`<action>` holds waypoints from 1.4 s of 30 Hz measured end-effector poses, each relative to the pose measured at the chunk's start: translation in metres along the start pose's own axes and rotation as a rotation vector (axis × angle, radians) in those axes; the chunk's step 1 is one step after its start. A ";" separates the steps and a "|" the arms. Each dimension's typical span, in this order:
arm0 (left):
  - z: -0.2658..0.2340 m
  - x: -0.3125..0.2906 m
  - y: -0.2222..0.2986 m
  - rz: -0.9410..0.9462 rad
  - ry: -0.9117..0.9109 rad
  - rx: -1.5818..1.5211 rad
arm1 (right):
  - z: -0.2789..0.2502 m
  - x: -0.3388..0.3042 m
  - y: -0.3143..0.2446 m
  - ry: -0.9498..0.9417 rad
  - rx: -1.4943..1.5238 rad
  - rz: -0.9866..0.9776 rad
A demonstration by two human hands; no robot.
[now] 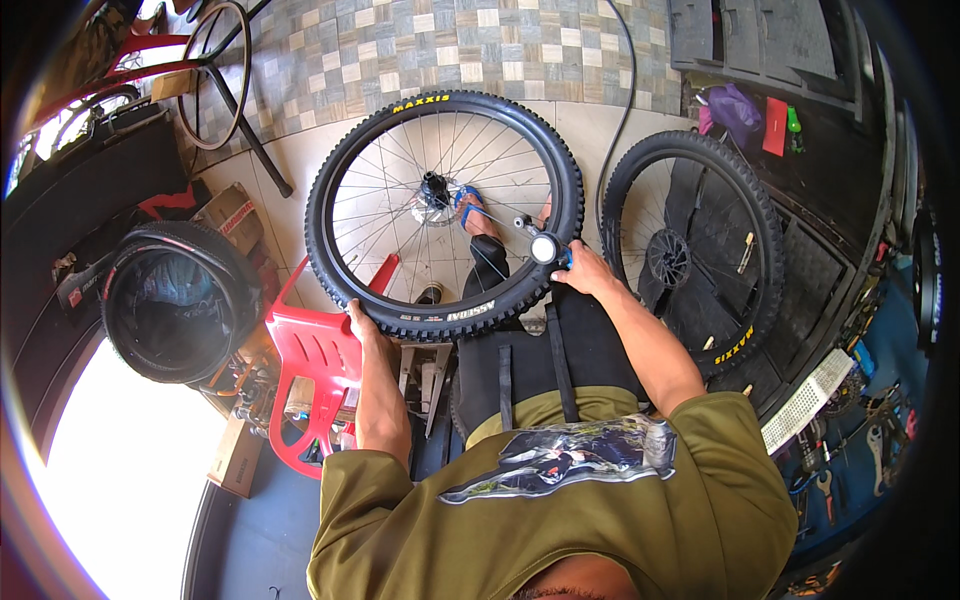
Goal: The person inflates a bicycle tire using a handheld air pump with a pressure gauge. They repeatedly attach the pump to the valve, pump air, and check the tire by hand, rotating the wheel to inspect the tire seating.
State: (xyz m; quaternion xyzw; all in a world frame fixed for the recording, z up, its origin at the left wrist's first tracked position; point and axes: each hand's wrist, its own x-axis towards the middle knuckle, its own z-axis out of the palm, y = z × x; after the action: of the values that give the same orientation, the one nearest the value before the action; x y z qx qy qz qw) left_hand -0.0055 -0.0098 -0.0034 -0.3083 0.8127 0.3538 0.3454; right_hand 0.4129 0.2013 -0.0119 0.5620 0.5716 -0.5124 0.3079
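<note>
The left hand (368,326) grips a knobbly rubber bicycle tyre (430,318); the right hand (590,271) clasps a round, pale-faced gauge (543,248).

The held tyre (318,215) is showing black, with yellow lettering on its far side and pale lettering on its near side. The tool (543,249) is presenting a white face, a black surround and a blue part. The other tyre (768,260) is displaying black with yellow lettering. The shirt (600,520) is showing olive green with a multicoloured print; the chair (295,325), red; the bag (733,113), purple. The floor (490,50) is bearing grey, beige and white checks.
</note>
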 end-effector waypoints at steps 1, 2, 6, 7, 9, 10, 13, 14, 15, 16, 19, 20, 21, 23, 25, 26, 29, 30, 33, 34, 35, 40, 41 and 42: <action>0.000 -0.002 -0.001 0.007 -0.007 -0.010 | 0.000 0.000 0.000 0.000 -0.001 0.001; 0.000 -0.004 -0.001 0.013 -0.013 -0.019 | 0.000 0.000 0.000 0.000 -0.001 0.000; 0.005 -0.010 0.002 -0.007 -0.019 -0.010 | 0.000 0.000 0.001 0.007 0.000 0.005; 0.006 -0.010 0.002 -0.006 -0.019 -0.009 | 0.000 -0.001 0.001 0.009 0.001 0.007; 0.006 -0.005 0.001 0.016 -0.025 0.000 | -0.001 -0.002 0.001 0.007 0.005 0.012; 0.000 0.005 -0.003 0.037 -0.023 0.004 | -0.002 -0.002 0.000 0.001 0.004 0.009; -0.014 0.030 -0.013 0.062 -0.021 0.004 | -0.003 -0.001 -0.003 -0.007 -0.004 0.000; -0.019 0.034 -0.016 0.065 -0.020 0.001 | -0.003 -0.001 -0.004 -0.009 -0.005 -0.005; -0.015 0.032 -0.015 0.064 -0.027 0.002 | -0.003 -0.001 -0.004 -0.006 -0.005 -0.003; -0.013 0.030 -0.015 0.062 -0.031 0.002 | -0.003 -0.001 -0.003 -0.003 -0.005 -0.001; -0.001 0.010 -0.009 0.041 -0.024 -0.011 | -0.003 -0.002 -0.001 -0.003 0.001 0.010; 0.005 0.003 -0.005 0.031 -0.020 -0.017 | -0.003 -0.002 0.000 -0.001 0.002 0.015; 0.004 0.002 -0.004 0.034 -0.017 -0.012 | -0.003 -0.002 -0.001 -0.003 0.002 0.014; 0.003 0.002 -0.003 0.039 -0.016 -0.001 | -0.003 -0.002 -0.001 -0.007 0.004 0.016; 0.001 0.008 -0.005 0.044 -0.013 -0.007 | -0.005 -0.003 -0.003 -0.013 0.006 0.020; 0.001 0.011 -0.006 0.047 -0.014 -0.008 | -0.005 -0.004 -0.003 -0.010 0.007 0.023; -0.017 0.036 -0.017 0.091 0.002 0.013 | -0.005 -0.003 -0.006 -0.015 -0.003 0.006; -0.016 0.039 -0.017 0.080 0.006 0.022 | -0.005 -0.002 -0.005 -0.008 -0.005 0.003; -0.014 0.040 -0.016 0.051 0.012 0.032 | -0.004 -0.002 -0.003 -0.006 -0.008 0.003; -0.012 0.037 -0.015 0.042 0.008 0.027 | -0.004 -0.001 -0.003 -0.007 -0.007 0.006; -0.010 0.034 -0.014 0.034 0.005 0.021 | -0.004 -0.001 -0.002 -0.008 -0.007 0.010; -0.003 0.012 -0.007 0.014 -0.009 -0.023 | -0.003 -0.001 -0.001 -0.007 -0.001 0.022; 0.000 0.006 -0.005 0.013 -0.015 -0.035 | -0.003 -0.001 0.000 -0.005 0.000 0.024; -0.002 0.006 -0.005 0.025 -0.032 -0.062 | -0.004 -0.001 -0.001 -0.006 0.000 0.020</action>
State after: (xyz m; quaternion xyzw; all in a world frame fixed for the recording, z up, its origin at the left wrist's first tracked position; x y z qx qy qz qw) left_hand -0.0057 -0.0151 -0.0088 -0.3030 0.7995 0.3881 0.3440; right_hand 0.4129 0.2046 -0.0098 0.5664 0.5649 -0.5109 0.3147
